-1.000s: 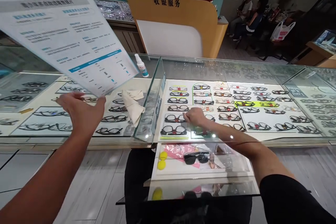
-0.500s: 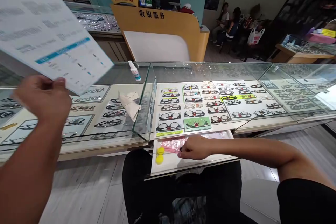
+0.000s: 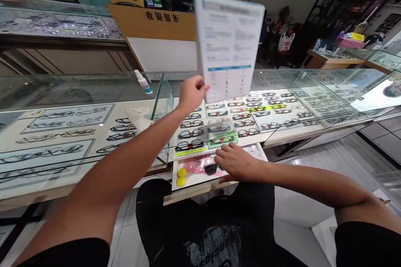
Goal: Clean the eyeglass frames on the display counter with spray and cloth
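Observation:
My left hand [image 3: 191,95] grips the lower left corner of a printed sheet [image 3: 230,46], held upright above the glass display case. Over the right part of an open white drawer [image 3: 196,183] is my right hand [image 3: 239,162], its fingers spread beside a pair of dark sunglasses [image 3: 211,169]; part of the sunglasses is hidden by the hand. A pink plastic packet [image 3: 194,162] lies in the drawer, near two round yellow things [image 3: 181,177] at the left. Rows of eyeglasses [image 3: 191,133] lie under the glass behind the drawer.
On the glass top stands a white spray bottle [image 3: 143,82]. A beige cloth [image 3: 139,117] lies left of the upright glass divider [image 3: 159,100]. Further back is a wooden counter [image 3: 156,29] with plants, and a white plastic bag [image 3: 285,42] is at the back right.
My left hand has carried the sheet rightward, from the far left to above the middle of the case. My right hand's fingers have spread, and the dark sunglasses now show beside it.

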`<state>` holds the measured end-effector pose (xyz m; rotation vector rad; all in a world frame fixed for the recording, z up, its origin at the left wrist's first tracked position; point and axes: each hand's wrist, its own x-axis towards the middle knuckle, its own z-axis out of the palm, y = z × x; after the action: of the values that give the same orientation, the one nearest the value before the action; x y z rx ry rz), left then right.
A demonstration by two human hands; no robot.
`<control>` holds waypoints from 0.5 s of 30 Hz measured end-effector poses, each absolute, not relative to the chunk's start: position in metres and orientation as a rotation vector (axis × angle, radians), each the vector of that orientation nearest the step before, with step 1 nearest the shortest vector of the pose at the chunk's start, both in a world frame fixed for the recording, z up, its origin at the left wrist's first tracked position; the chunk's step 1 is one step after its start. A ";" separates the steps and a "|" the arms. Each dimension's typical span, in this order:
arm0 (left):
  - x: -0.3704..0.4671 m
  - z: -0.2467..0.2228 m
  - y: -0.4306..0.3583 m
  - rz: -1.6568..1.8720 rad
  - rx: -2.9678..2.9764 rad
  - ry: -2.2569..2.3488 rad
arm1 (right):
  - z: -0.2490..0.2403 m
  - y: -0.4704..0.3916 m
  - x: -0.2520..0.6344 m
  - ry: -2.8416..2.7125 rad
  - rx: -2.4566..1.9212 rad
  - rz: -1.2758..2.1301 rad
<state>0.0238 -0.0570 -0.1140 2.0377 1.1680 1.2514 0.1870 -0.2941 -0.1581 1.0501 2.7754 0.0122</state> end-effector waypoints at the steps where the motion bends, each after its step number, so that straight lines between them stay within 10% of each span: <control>1: 0.042 -0.126 -0.056 1.182 2.012 1.133 | -0.161 -0.294 0.189 2.798 1.120 0.034; 15: 0.086 -0.145 -0.069 0.856 1.950 1.058 | -0.202 -0.258 0.203 2.865 1.710 0.019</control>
<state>0.0864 -0.0689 -0.1447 1.9500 1.0577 0.8555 0.2027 -0.2581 -0.2017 1.7095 2.8654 0.0188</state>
